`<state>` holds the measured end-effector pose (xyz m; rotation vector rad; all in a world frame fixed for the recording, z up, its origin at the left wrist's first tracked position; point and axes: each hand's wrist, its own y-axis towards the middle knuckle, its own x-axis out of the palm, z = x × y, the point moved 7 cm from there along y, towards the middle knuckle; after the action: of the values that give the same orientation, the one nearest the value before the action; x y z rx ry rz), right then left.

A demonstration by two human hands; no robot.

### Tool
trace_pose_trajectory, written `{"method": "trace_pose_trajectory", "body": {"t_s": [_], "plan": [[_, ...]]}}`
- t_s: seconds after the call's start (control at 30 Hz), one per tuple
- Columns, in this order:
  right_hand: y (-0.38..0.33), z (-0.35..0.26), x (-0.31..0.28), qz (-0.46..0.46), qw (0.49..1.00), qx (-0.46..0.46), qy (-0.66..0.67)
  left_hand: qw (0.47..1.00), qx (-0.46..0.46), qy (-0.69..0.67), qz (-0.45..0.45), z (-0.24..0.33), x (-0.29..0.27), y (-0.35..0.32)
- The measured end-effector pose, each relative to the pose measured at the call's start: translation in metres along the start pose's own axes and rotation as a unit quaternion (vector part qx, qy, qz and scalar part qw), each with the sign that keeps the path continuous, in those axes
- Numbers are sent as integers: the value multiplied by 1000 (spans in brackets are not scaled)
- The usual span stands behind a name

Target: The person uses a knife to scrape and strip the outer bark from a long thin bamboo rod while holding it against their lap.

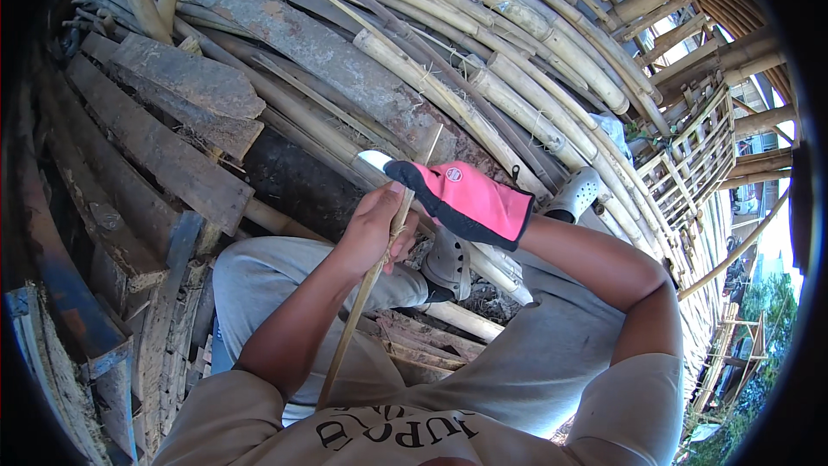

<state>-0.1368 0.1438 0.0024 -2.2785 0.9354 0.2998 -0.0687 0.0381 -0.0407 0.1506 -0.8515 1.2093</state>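
A long, thin bamboo strip point(360, 304) runs slantwise from near my shirt, up through both hands. My bare left hand point(379, 223) is closed around its middle, fingers wrapped and knuckles turned up. Against it, my right hand point(470, 203) wears a pink and black glove and is closed on the strip just above the left. The strip's thin upper end point(435, 142) sticks out past the glove. At the glove's fingertips shows a small white, rounded piece point(375, 159); whether it is part of the glove or something held, I cannot make out.
Bamboo poles point(517, 91) lie in a large pile ahead and to the right. A rusty board point(293, 43) and several weathered planks point(164, 142) are at the left. My legs point(543, 336) are bent below my hands, with grey clogs point(448, 263) on my feet. A bamboo lattice point(690, 151) stands at the right.
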Motion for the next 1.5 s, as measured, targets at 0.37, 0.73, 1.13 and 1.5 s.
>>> {"method": "trace_pose_trajectory", "body": {"t_s": [0.37, 0.73, 1.13, 1.5], "plan": [[-19, -59, -38, 216, 875, -275, -336, 995, -12, -92, -31, 10, 10, -10], [-1, -54, -33, 174, 927, -202, -263, 996, 2, -87, -9, 17, 2, -15], [3, -48, -35, 116, 954, -136, -241, 995, -11, -94, -14, 17, 9, -16], [0, -39, -37, 116, 992, 14, -37, 996, -5, -88, -5, 17, 4, -14]]}}
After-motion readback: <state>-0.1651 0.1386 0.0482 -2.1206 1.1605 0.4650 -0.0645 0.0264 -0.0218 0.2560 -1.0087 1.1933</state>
